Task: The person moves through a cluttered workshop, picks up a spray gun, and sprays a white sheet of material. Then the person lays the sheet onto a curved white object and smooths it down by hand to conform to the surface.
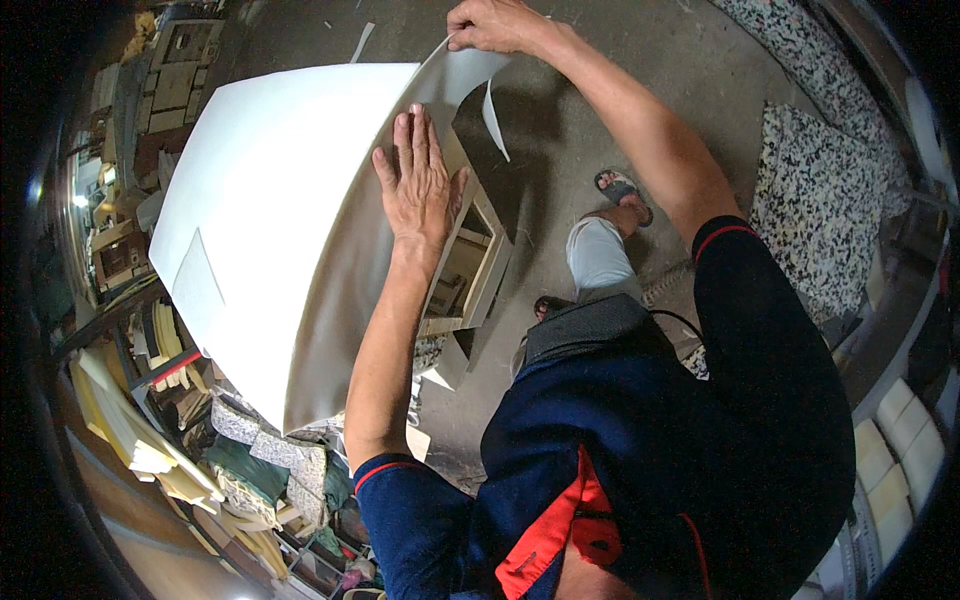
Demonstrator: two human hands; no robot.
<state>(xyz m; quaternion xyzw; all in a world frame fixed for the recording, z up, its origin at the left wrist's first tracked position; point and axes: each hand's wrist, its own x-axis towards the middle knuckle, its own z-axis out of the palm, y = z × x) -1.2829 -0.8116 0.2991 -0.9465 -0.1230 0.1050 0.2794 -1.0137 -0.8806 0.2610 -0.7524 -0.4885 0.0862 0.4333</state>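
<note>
A large white foam sheet (270,180) lies over a wooden frame (480,270), its near side bent down along a curved edge. My left hand (420,190) rests flat against that folded side, fingers stretched out and pointing away from me. At the far corner, my right hand (495,25) pinches the sheet's edge between thumb and fingers. A thin white strip (492,122) hangs below that corner. On top of the sheet sits a small thin triangular piece (200,275). Most of the frame is hidden under the foam.
Speckled foam slabs (810,210) lie at the right. Offcuts and yellowish foam pieces (150,430) are heaped at the lower left, with wooden frames (180,75) stacked at the far left. White foam blocks (900,440) stand at the right edge. A scrap strip (362,42) is on the floor.
</note>
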